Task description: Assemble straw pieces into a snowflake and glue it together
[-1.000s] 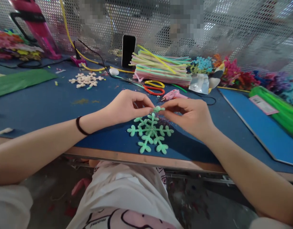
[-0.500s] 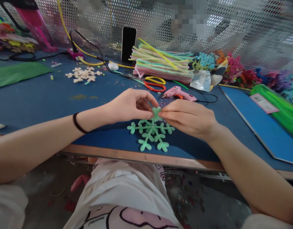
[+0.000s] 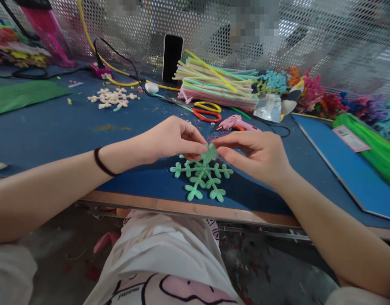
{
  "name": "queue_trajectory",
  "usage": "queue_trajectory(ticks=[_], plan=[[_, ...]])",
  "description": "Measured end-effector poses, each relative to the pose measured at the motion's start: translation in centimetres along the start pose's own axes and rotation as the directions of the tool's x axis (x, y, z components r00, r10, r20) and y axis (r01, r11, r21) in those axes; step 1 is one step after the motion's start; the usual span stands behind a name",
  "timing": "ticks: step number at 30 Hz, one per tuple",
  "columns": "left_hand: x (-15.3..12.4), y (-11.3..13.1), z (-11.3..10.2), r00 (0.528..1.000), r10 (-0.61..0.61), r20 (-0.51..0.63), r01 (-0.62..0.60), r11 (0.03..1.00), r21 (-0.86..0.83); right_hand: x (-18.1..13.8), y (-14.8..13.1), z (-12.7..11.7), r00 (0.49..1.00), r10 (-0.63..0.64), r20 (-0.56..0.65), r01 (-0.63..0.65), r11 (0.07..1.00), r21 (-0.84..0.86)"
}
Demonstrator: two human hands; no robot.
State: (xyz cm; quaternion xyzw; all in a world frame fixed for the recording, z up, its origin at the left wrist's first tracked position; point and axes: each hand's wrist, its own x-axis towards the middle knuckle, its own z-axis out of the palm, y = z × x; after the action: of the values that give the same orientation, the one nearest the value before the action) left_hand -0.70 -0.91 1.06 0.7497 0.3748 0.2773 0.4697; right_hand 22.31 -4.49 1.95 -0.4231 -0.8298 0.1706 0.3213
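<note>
A mint-green pipe-cleaner snowflake (image 3: 203, 177) lies near the front edge of the blue table (image 3: 55, 131). My left hand (image 3: 169, 140) and my right hand (image 3: 255, 154) meet over its far arm. Both pinch the looped green tip (image 3: 210, 151) of that arm between thumb and fingers. The other fingers of my right hand are curled loosely.
Behind my hands lie a pink glue gun (image 3: 236, 123), red and yellow scissors (image 3: 206, 111), a bundle of pastel pipe cleaners (image 3: 214, 87) and a standing phone (image 3: 172, 57). A cream snowflake (image 3: 112, 97) lies far left. Coloured finished pieces (image 3: 312, 95) and a blue board (image 3: 347, 169) are at right.
The view shifted slightly. My fingers have kept working the snowflake's far tip; my right hand has lifted a little and its fingers have loosened.
</note>
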Motion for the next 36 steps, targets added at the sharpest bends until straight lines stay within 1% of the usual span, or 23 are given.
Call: queue_trajectory(ticks=[2,4,7,10,13,16,18,20,21,22,24,26,28,31,36], plan=[[-0.1,0.1,0.1,1.0,-0.001,-0.006,0.001,1.0,-0.027,0.0,-0.5,0.3,0.991,0.135,-0.004,-0.133,0.985,0.109],[-0.1,0.1,0.3,1.0,0.001,-0.012,-0.002,0.999,-0.052,0.0,-0.7,0.5,0.977,0.213,0.004,-0.21,0.961,0.18],[-0.2,0.1,0.6,0.999,0.035,-0.035,-0.037,0.998,-0.057,0.0,-0.8,0.9,0.958,0.288,0.01,-0.28,0.922,0.267],[-0.3,0.1,0.8,0.994,0.082,-0.069,-0.085,0.995,-0.051,0.0,-0.7,1.2,0.94,0.342,-0.009,-0.316,0.877,0.362],[-0.2,0.0,0.8,0.992,0.09,-0.086,-0.095,0.993,-0.066,0.1,-0.6,1.3,0.934,0.355,-0.029,-0.313,0.858,0.407],[-0.2,0.0,0.6,0.997,0.052,-0.057,-0.055,0.996,-0.069,0.3,-0.5,1.2,0.931,0.365,-0.03,-0.322,0.854,0.408],[-0.2,0.2,0.3,1.0,0.015,0.01,-0.014,0.999,-0.048,0.3,-0.4,1.0,0.923,0.385,0.023,-0.359,0.835,0.417],[-0.3,0.6,-0.1,0.997,-0.013,0.073,0.014,1.0,-0.011,0.4,-0.2,0.7,0.905,0.414,0.095,-0.41,0.791,0.454],[-0.4,0.8,-0.3,0.996,-0.023,0.083,0.022,1.0,0.008,0.4,-0.1,0.6,0.895,0.429,0.126,-0.434,0.765,0.477],[-0.4,1.0,-0.5,0.997,-0.029,0.07,0.027,0.999,0.026,0.4,0.0,0.5,0.885,0.441,0.153,-0.454,0.741,0.495],[-0.5,1.3,-0.8,0.999,-0.036,-0.005,0.036,0.998,0.05,0.3,0.1,0.4,0.868,0.457,0.192,-0.487,0.713,0.505],[-0.4,1.4,-1.0,0.996,-0.028,-0.089,0.033,0.998,0.052,0.3,0.2,0.3,0.86,0.46,0.219,-0.505,0.712,0.488],[-0.2,1.3,-1.2,0.989,-0.023,-0.144,0.03,0.999,0.045,0.2,0.2,0.3,0.857,0.46,0.232,-0.514,0.721,0.465],[0.2,0.7,-1.4,0.983,-0.028,-0.179,0.035,0.999,0.036,0.1,0.2,0.4,0.853,0.46,0.246,-0.521,0.738,0.429],[0.6,-0.1,-1.5,0.984,0.004,-0.176,0.002,1.0,0.031,0.2,-0.1,0.8,0.857,0.469,0.214,-0.516,0.778,0.36]])
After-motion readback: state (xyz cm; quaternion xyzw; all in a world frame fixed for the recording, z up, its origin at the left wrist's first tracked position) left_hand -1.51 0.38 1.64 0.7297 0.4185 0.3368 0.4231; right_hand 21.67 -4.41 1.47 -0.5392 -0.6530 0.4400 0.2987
